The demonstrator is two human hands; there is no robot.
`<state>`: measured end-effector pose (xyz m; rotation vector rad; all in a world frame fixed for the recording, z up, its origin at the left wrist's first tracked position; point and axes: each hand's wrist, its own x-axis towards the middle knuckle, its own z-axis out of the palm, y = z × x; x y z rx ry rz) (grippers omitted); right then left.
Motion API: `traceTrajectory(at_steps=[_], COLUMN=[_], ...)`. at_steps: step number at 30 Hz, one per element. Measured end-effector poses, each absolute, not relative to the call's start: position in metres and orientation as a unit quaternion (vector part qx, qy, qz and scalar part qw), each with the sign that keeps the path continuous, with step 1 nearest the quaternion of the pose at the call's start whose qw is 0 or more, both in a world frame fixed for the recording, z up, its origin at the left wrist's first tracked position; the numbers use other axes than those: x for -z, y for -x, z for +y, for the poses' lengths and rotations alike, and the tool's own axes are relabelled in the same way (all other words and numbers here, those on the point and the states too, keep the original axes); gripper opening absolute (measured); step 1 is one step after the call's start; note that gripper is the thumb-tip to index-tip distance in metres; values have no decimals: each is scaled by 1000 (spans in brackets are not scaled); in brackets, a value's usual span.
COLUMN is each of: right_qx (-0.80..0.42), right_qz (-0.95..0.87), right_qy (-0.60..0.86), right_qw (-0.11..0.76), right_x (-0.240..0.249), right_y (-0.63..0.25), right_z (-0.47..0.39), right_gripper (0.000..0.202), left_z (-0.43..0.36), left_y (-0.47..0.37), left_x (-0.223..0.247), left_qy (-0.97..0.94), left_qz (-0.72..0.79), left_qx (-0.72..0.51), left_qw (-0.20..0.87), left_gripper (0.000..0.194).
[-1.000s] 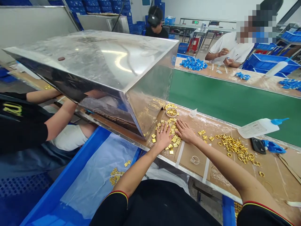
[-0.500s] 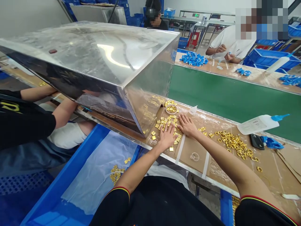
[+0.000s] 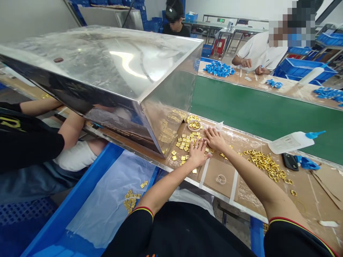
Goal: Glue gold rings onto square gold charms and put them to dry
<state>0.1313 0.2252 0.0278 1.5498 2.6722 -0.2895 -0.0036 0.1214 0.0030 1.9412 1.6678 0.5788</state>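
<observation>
Small gold square pieces [image 3: 183, 142] lie spread on the brown worktop beside the metal box. My left hand [image 3: 197, 154], with a ring on one finger, rests flat over some of them, fingers spread. Just right of it, my right hand [image 3: 215, 138] also lies palm down with its fingers stretched out; the two hands nearly touch. What is under the palms is hidden. Behind them stands a round clear dish [image 3: 194, 125] holding gold pieces, with more heaped beyond it. A small white nozzle-like piece [image 3: 219, 126] lies past my right fingertips.
A large shiny metal box [image 3: 166, 92] stands close on the left. Gold rings [image 3: 264, 164], a white bottle with blue tip [image 3: 292, 142] and a black object [image 3: 290, 161] lie rightward. A blue bin [image 3: 64, 210] sits below. Co-workers are left and across the green belt [image 3: 241, 100].
My left hand has slid right across the gold pieces, closer to my right hand, uncovering some squares on the left. My right hand stays nearly in place. The view has shifted slightly.
</observation>
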Motion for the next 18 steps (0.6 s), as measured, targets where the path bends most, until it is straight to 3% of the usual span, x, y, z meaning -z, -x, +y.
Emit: traceTrajectory(at_steps=[11,18], right_qx=[143,168], right_qz=[864,843], right_qy=[-482,-511], right_qw=[29,-19], right_x=[-13,-25], right_y=[-113,-115], right_z=[211,209], right_gripper=[69,66], left_z=[76,68], left_y=[21,20], left_x=[-6,-3], left_qy=[-737,-753], left_qz=[589,585], left_qx=[-233,-199], left_qw=[236,225], left_gripper=[74,73])
